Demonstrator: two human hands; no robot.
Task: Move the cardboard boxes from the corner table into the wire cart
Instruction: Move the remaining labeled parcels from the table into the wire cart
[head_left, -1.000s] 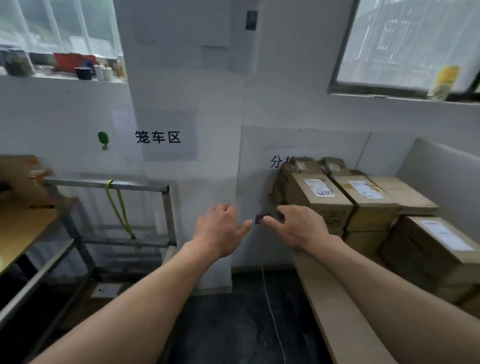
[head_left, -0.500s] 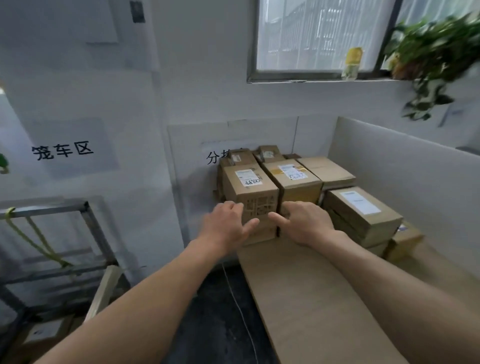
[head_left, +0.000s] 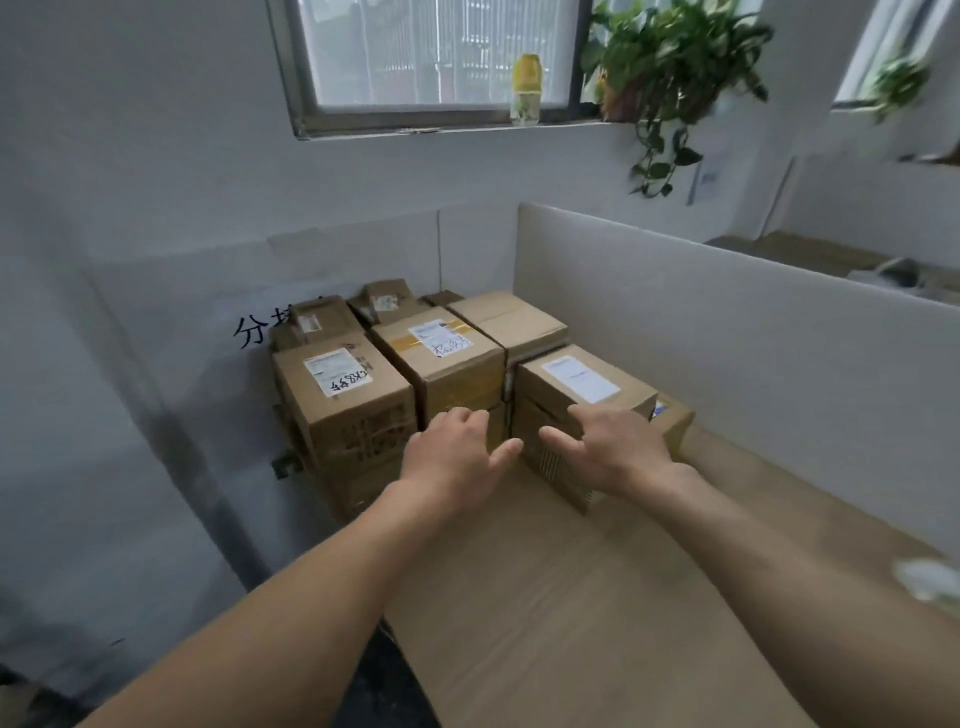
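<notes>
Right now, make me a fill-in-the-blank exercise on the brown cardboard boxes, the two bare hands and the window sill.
1. The brown cardboard boxes stand on the light wooden ____.
2. The left hand and the right hand are stretched toward them and grip ____.
3. The yellow bottle stands on the sill of the ____.
4. The green trailing plant hangs to the ____ of that bottle.
Missing words: table; nothing; window; right.

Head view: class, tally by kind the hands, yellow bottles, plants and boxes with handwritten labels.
Hands (left hand, right hand): 2
Yellow bottle: 1
Plants: 2
Boxes with handwritten labels: 2
Total: 7
</notes>
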